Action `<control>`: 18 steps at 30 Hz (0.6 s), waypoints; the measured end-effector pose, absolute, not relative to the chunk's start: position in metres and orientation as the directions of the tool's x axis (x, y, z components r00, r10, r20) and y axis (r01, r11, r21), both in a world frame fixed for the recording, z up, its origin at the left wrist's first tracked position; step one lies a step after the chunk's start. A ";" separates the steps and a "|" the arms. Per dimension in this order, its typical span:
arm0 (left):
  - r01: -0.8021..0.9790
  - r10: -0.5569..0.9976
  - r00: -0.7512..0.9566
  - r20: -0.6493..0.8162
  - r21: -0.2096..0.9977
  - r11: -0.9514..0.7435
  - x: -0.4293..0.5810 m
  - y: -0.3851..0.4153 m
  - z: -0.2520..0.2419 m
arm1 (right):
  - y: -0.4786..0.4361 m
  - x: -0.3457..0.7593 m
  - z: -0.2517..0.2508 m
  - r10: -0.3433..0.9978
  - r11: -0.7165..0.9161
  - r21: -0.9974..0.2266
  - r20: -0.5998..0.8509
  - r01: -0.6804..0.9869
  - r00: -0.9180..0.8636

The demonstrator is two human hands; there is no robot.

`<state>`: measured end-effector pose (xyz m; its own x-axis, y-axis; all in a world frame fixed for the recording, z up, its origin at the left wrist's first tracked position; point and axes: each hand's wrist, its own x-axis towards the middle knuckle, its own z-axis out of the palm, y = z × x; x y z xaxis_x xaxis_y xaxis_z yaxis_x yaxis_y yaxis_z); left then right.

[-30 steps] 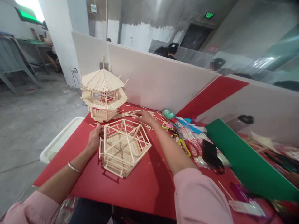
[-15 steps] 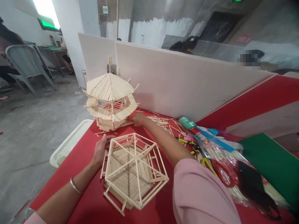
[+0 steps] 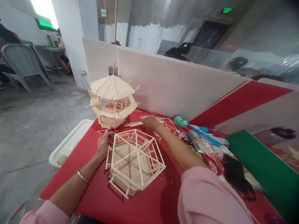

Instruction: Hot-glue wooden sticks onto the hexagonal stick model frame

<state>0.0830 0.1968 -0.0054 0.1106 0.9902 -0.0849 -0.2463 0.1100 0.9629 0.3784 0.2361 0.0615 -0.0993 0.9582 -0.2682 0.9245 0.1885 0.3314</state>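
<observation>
Red desk (image 3: 95,197) carries a hexagonal stick frame (image 3: 137,150), topped with spokes, in front of the person. Just beside its left edge is the left hand (image 3: 103,146); whether its fingers grip anything, I cannot tell. Beyond, the right hand (image 3: 150,123) is at loose sticks (image 3: 132,124), finger closure unclear. A roofed stick pavilion (image 3: 113,88) stands before a white partition (image 3: 168,81).

Saw a grey plastic chair (image 3: 20,57) on the concrete floor (image 3: 50,109) at left, near a white pillar (image 3: 70,43). Noted a white partition (image 3: 168,84) behind the table (image 3: 100,202), with a red band (image 3: 245,96) towards the right. Spotted a green board (image 3: 261,165) at right, a black strapped item (image 3: 237,171) near it, and a lit green sign (image 3: 226,10) high up.
</observation>
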 end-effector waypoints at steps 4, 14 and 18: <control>-0.312 0.990 0.119 -0.081 0.943 0.115 0.083 0.203 -0.013 | 0.200 0.404 0.078 0.965 0.080 0.360 -0.260 0.929 0.017; -0.285 0.996 0.084 -0.023 0.958 0.046 0.084 0.206 -0.010 | 0.139 0.399 0.070 0.914 0.019 0.252 -0.396 0.968 0.085; -0.296 0.995 0.103 -0.019 0.954 0.049 0.083 0.207 -0.009 | 0.130 0.398 0.070 0.909 0.015 0.200 -0.410 0.980 0.070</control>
<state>0.0832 0.2072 -0.0087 0.1029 0.9945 -0.0189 -0.2958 0.0488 0.9540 0.3982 0.1298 0.0696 0.0699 0.9093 -0.4103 0.9797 0.0148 0.1998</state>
